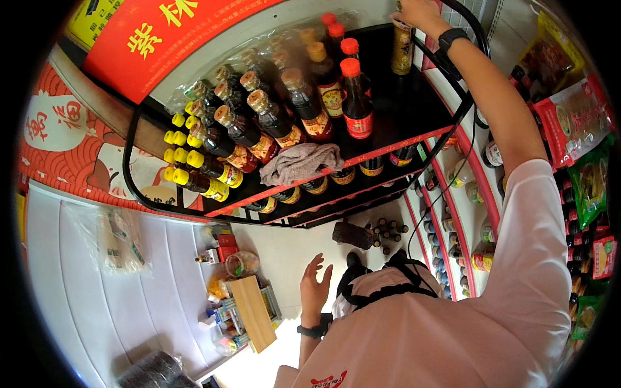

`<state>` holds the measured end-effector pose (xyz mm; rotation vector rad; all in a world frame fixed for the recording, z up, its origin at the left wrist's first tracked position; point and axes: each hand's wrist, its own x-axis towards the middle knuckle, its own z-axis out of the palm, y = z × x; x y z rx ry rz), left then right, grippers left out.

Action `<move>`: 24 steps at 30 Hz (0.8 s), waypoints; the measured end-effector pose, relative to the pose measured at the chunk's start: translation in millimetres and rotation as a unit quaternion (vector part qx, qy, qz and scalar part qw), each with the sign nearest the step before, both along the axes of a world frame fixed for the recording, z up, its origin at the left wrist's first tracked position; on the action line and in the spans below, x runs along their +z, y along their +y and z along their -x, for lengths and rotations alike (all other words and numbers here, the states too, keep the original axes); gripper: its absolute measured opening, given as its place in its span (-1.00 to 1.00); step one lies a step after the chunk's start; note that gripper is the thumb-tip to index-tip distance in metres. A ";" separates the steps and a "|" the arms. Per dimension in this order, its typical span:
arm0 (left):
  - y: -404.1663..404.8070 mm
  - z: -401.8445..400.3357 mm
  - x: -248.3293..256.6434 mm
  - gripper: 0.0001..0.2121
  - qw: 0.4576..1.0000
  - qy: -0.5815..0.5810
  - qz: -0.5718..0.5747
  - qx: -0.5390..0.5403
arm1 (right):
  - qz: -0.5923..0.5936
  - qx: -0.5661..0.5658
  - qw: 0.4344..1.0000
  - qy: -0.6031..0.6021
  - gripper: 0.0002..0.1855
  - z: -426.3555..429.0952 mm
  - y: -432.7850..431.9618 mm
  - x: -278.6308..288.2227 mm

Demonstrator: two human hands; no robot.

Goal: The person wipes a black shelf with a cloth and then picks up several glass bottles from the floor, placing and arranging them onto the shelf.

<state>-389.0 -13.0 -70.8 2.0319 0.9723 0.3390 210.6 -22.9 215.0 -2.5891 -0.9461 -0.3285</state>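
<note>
My right hand (418, 13) reaches to the far right end of a black display shelf (402, 104) and grips the top of a gold-labelled bottle (402, 48), which stands upright at the shelf's corner. Low beside my body, my left hand (314, 286) is raised with its fingers apart and nothing in it. Red-capped sauce bottles (358, 104) stand nearest the gold one. Left of them are rows of dark bottles with wrapped tops (262, 116) and small yellow-capped bottles (208, 186). A crumpled grey cloth (302, 164) lies at the shelf's front edge.
Lower tiers hold more bottles (315, 185). Red-edged shelves with jars (480, 194) and hanging food packets (572, 121) line the right. On the floor stand several dark bottles (388, 233) beside a dark bundle (353, 234). A thin cable (439, 196) hangs near my right arm.
</note>
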 end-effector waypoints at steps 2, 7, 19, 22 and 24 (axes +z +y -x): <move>3.4 -0.3 -1.5 -0.58 1.000 -0.002 -0.002 -0.013 | 0.002 -0.005 1.000 -0.019 -0.78 3.9 -0.5 -0.2; 11.7 -14.8 3.0 -0.59 0.998 -0.011 -0.009 -0.058 | -0.014 -0.020 0.995 -0.101 -0.78 21.4 -10.8 -7.7; 11.1 -70.1 -54.9 -0.56 0.965 0.026 0.041 -0.258 | -0.091 0.200 0.976 0.009 -0.82 260.4 -178.6 -211.1; -1.5 -100.4 -85.6 -0.58 0.937 0.048 0.099 -0.331 | 0.102 0.055 0.982 0.151 -0.79 302.7 -265.9 -390.7; -11.8 -110.6 -118.3 -0.58 0.915 0.072 0.119 -0.379 | 0.240 -0.012 0.930 0.278 -0.77 352.5 -333.2 -504.5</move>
